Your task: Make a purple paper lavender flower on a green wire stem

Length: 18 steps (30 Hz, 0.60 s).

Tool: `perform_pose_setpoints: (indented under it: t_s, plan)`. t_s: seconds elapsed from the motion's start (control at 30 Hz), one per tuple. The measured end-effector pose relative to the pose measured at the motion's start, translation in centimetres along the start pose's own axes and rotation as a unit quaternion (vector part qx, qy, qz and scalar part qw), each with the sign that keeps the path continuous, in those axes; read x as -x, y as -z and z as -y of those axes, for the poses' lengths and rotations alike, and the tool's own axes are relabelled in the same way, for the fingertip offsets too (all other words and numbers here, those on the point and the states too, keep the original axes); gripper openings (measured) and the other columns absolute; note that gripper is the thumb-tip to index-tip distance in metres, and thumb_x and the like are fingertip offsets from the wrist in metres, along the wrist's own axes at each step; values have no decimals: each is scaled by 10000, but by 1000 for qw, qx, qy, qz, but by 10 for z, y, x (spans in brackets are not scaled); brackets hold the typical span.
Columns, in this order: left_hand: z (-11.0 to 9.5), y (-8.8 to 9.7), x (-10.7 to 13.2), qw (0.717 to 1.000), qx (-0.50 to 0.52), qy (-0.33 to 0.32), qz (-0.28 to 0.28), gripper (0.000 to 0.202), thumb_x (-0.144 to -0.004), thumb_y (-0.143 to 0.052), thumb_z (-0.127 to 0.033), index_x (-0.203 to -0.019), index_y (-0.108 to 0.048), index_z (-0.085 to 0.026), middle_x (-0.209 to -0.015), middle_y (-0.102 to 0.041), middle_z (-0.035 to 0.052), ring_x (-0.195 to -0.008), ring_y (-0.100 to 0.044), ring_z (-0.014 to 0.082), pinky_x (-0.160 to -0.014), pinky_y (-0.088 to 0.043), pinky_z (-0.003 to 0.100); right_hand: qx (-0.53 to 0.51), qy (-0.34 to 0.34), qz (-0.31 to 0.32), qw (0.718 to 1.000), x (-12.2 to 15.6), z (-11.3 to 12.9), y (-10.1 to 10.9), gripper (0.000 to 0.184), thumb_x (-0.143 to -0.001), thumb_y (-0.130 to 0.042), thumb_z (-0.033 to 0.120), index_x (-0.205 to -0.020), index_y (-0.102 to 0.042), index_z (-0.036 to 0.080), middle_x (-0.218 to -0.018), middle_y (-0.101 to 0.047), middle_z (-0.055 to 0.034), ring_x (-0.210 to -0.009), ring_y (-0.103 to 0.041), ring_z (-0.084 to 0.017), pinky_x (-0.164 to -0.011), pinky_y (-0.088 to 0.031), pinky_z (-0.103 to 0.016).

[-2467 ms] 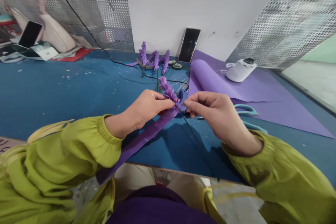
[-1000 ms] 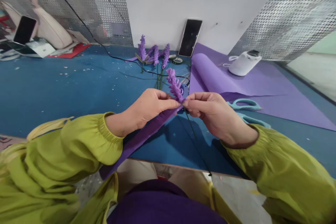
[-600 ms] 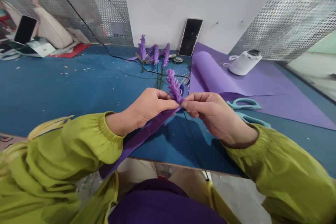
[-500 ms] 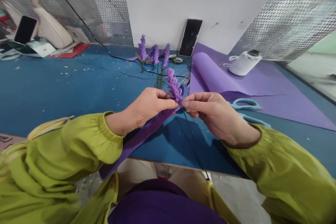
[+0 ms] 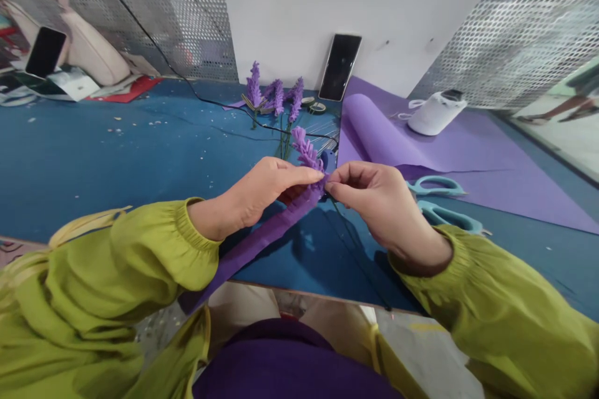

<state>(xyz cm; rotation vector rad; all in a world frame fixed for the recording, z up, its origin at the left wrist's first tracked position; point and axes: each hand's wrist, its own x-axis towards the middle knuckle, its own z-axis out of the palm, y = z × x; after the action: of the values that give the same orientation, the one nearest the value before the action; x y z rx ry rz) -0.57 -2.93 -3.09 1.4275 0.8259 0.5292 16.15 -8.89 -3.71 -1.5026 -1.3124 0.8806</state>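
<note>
Between my two hands is a purple paper lavender flower (image 5: 305, 148), its looped head tilted up and to the left. A long purple paper strip (image 5: 262, 238) runs from its base down under my left forearm. My left hand (image 5: 269, 190) pinches the base of the flower and the strip, thumb on top. On the other side, the fingertips of my right hand (image 5: 374, 196) pinch the flower's base where the strip meets the stem. The thin green stem (image 5: 350, 240) slants down to the right, toward the table edge. My fingers partly hide the join.
Several finished lavender stems (image 5: 279, 100) lie behind my hands, near tape rolls (image 5: 317, 108). A phone (image 5: 340, 67) leans on the white board. Purple sheets (image 5: 486, 149), a white shoe-shaped holder (image 5: 437, 113) and blue-handled scissors (image 5: 440, 186) are at right. A black cable (image 5: 206, 101) crosses the blue table.
The flower head has dipped slightly to the left. My left thumb has moved up and my right hand has turned, drawing back a little and uncovering more of the scissors.
</note>
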Motion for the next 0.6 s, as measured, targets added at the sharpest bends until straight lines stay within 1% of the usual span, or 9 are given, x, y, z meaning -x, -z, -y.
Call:
perform_pose_setpoints:
  t_s: [0.07, 0.17, 0.23, 0.3, 0.4, 0.5, 0.6]
  plan:
    - [1, 0, -1, 1000, 5, -2, 2, 359, -735, -657, -416, -517, -513, -170, -535, -432, -46, -512, -355, 79, -533, -281, 258, 43, 35, -6, 998, 1, 0, 0, 62, -684, -648, 199, -636, -615, 176, -601, -572, 17, -553, -454, -96, -514, -327, -251]
    - [6, 0, -4, 999, -26, 4, -28, 358, -705, -692, -428, -523, -522, -171, -532, -437, -41, -507, -351, 80, -515, -254, 265, 116, 75, -18, 990, 4, 1, -2, 68, -694, -617, 175, -630, -601, 186, -599, -595, 14, -541, -484, -103, -505, -345, -250]
    - [10, 1, -6, 998, -47, 4, -42, 349, -705, -694, -432, -540, -537, -169, -539, -443, -38, -513, -357, 82, -509, -245, 265, 168, 110, -28, 979, 7, 1, -3, 70, -703, -599, 161, -638, -597, 189, -601, -604, 13, -536, -496, -105, -512, -364, -250]
    - [12, 1, -7, 997, -60, 2, -50, 332, -717, -682, -417, -550, -540, -167, -535, -433, -43, -511, -347, 79, -503, -236, 262, 224, 167, -45, 959, 8, 0, -5, 81, -711, -581, 142, -646, -584, 190, -605, -594, 11, -548, -508, -110, -536, -381, -254]
    - [10, -1, -6, 997, -54, -1, -50, 310, -722, -664, -380, -544, -528, -165, -528, -428, -47, -513, -352, 76, -504, -250, 253, 315, 251, -63, 913, 10, -1, -8, 112, -730, -550, 118, -650, -542, 195, -631, -565, 3, -568, -498, -116, -553, -372, -262]
    - [6, -4, -5, 998, -41, -2, -45, 329, -717, -660, -381, -526, -501, -167, -525, -432, -49, -514, -366, 73, -508, -270, 244, 376, 291, -59, 878, 12, -2, -9, 139, -768, -520, 116, -653, -525, 194, -653, -550, -10, -563, -477, -118, -538, -349, -268]
    - [7, -4, -5, 997, -57, -2, -52, 322, -714, -649, -362, -516, -484, -169, -514, -414, -54, -495, -336, 67, -488, -235, 246, 401, 318, -57, 857, 14, -1, -9, 172, -801, -499, 108, -652, -550, 177, -657, -550, -23, -556, -467, -121, -535, -346, -277]
